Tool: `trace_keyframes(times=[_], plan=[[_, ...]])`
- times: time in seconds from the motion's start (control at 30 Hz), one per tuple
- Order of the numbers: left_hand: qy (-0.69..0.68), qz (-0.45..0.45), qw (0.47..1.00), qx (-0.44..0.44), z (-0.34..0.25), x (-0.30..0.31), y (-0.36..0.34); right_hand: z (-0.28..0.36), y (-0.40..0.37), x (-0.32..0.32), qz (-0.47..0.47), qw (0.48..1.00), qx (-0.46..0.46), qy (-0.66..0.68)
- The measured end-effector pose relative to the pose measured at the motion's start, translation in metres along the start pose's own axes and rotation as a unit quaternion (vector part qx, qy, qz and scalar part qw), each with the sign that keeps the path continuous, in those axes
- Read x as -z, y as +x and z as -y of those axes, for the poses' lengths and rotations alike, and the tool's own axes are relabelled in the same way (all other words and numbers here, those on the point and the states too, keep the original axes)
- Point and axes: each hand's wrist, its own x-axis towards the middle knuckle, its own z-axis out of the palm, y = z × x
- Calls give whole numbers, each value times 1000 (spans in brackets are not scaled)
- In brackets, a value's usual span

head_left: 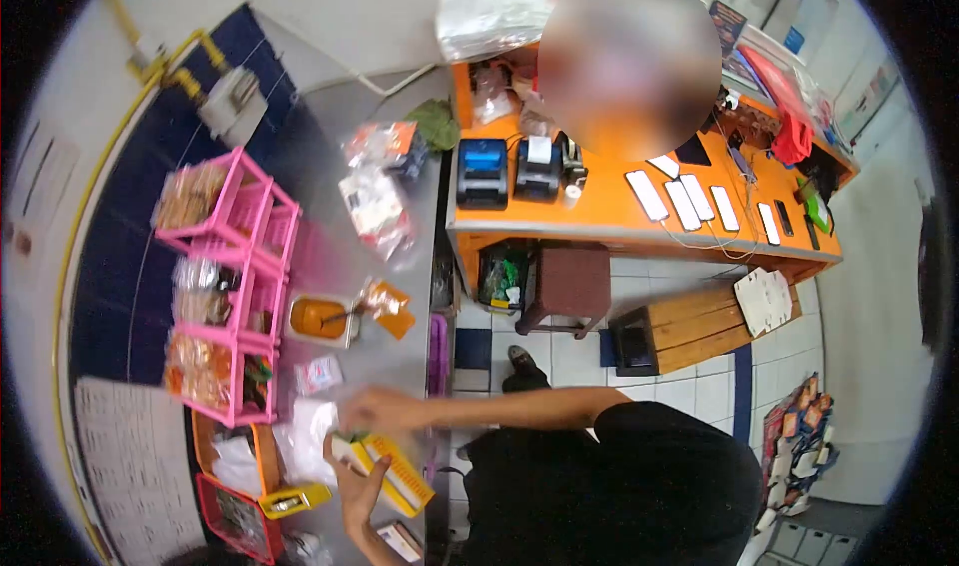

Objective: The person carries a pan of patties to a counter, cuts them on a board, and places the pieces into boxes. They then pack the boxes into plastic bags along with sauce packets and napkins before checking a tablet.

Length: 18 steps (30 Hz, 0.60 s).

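Observation:
My left hand [357, 488] is curled at the near end of the steel counter [385, 296], its thumb and fingers round a yellow-and-white box [402, 478] with printing on it. My right hand [385, 409] is just beyond, smeared by motion, so its fingers and anything in them cannot be made out. A small green patch shows between the hands. White plastic bags [308, 438] lie beside my fingers, with a small printed packet [319, 374] close by. Farther along is a metal tray of orange sauce [321, 319] with a spoon in it.
Pink stacked baskets [240, 296] hold bagged goods along the wall. Orange and red bins [225, 486] and a yellow stapler-like item [295, 500] stand nearby. An orange desk [599, 206] carries printers [482, 173] and several phones; a person is behind it. A stool [566, 281] and wooden bench [699, 326] are on the floor.

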Motion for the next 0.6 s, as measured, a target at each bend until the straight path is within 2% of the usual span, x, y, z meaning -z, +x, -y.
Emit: trace_keyframes(times=[0.03, 0.07, 0.13, 0.17, 0.2, 0.23, 0.3, 0.33, 0.4, 0.43, 0.47, 0.53, 0.6], plan=[[47, -22, 996, -76, 18, -1, 8, -16, -7, -21, -8, 998, 61, 16], [97, -53, 983, -149, 35, -2, 17, -15, -11, -36, 11, 996, 86, 16], [153, -50, 950, -268, 39, -13, 24, 2, -4, -32, 19, 993, 112, 25], [168, -86, 969, -162, 39, -25, 28, 14, 4, -24, -9, 999, 36, -13], [180, -108, 972, -107, 38, -31, 32, 22, 14, -17, -33, 997, -40, -49], [191, -127, 972, -50, 30, -40, 34, 17, 24, -13, -36, 998, -38, -38], [380, -147, 897, 170, 1, -77, 37, -9, 30, -10, 29, 999, 32, -16], [380, -148, 897, 173, -1, -93, 38, -17, 30, -5, 64, 997, 53, -1], [508, -206, 814, 192, 1, -115, 46, -28, 29, 6, 115, 992, 53, 27], [574, -238, 772, 132, 3, -126, 44, -33, 26, 10, 137, 989, 48, 40], [574, -237, 772, 137, 19, -124, 42, -36, 23, 11, 159, 985, 39, 50], [543, -176, 802, 176, 62, -106, 38, -40, 14, 9, 210, 975, 30, 66], [520, -156, 813, 208, 74, -98, 43, -44, -2, -10, 268, 960, 24, 78]])
